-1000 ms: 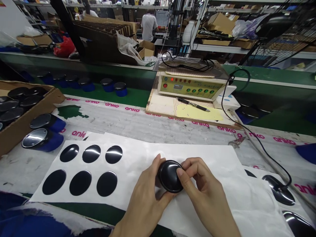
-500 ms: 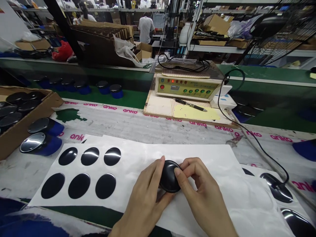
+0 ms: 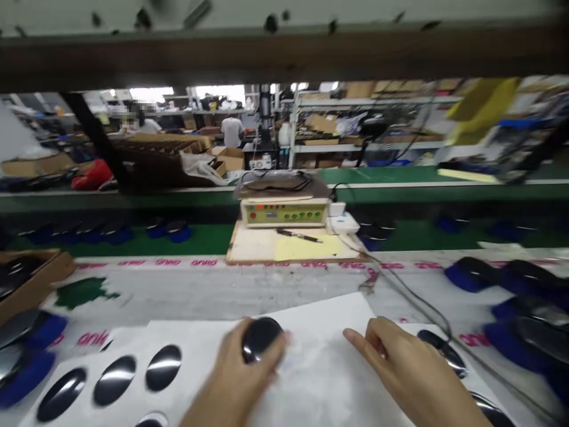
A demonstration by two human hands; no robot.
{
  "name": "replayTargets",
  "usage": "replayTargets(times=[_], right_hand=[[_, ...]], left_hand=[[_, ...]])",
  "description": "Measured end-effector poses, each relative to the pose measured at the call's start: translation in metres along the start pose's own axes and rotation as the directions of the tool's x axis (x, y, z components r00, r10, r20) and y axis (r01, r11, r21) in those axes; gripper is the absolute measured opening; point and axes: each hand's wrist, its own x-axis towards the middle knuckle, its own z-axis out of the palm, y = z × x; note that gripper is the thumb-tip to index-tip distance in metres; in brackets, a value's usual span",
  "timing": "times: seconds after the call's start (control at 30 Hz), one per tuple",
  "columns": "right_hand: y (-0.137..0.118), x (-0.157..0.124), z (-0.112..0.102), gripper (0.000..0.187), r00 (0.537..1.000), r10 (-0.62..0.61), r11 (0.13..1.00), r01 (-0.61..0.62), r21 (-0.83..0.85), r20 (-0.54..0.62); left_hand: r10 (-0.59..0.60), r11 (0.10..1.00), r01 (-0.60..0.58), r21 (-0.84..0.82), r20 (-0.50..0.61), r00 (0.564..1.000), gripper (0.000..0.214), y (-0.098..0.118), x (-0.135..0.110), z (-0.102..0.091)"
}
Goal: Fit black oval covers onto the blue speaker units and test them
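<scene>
My left hand [image 3: 240,370] is closed around a round glossy black disc [image 3: 259,338], held just above a white backing sheet [image 3: 311,362]. My right hand [image 3: 402,367] hovers apart from the disc over the sheet's right part, its fingers loosely curled and holding nothing. Several black oval stickers [image 3: 163,367] lie on the sheet to the left of my left hand. The picture is smeared by motion.
A beige control box with green buttons [image 3: 284,212] stands on a board with a pen and yellow paper behind the sheet; a black cable [image 3: 413,305] runs from it to the right. Blue-based black parts [image 3: 471,274] lie right and left, with a cardboard box [image 3: 38,281] at left. People work far behind.
The camera has tilted upward, showing more of the hall. My right hand has let go of the disc and moved right; my left hand alone holds it.
</scene>
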Motion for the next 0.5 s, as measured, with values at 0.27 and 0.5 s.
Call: replayTargets(times=[0.27,0.5], right_hand=[[0.078,0.088,-0.058,0.023,0.993,-0.037,0.987,0.019,-0.157,-0.112],[0.127,0.208,-0.057,0.035,0.999,0.019,0.974,-0.009,-0.227,0.042]], left_hand=[[0.129,0.923,-0.043,0.382,-0.203,0.971,0.046,-0.050,0.215,-0.064],[0.267,0.878,-0.102,0.467,-0.301,0.916,0.031,-0.077,0.241,-0.064]])
